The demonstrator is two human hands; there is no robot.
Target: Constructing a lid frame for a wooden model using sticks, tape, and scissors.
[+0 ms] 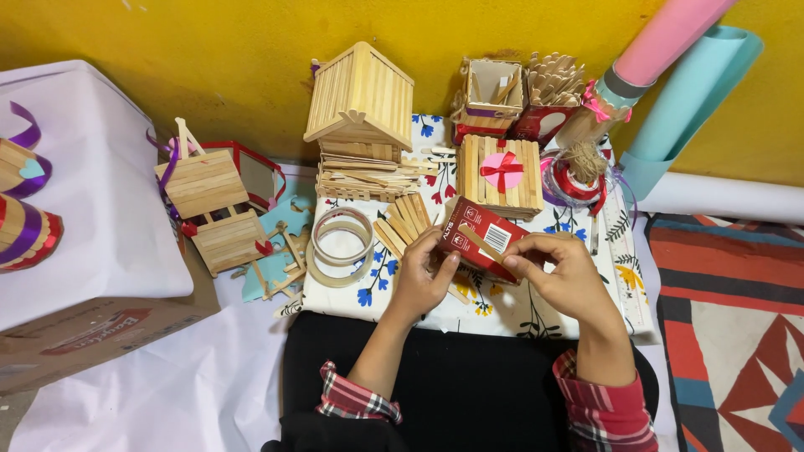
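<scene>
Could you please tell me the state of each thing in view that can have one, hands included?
Red box: tilted, gripped by both hands.
Wooden stick: lying across the red box.
Left hand: closed on the box's near edge.
Right hand: pinching the stick's end.
Stick house: upright.
Square stick box: closed, red bow on top.
Tape rolls: lying flat, stacked.
Paper rolls: rolled up, leaning on the wall.

We are seeing: red cardboard box [481, 238], printed, slightly glossy; wooden sticks [404, 219], pale, matt; stick-built wooden house [360, 96], ridged; satin ribbon bow [501, 170], shiny; tape rolls [341, 245], glossy; floral cloth [502, 310], matt.
</scene>
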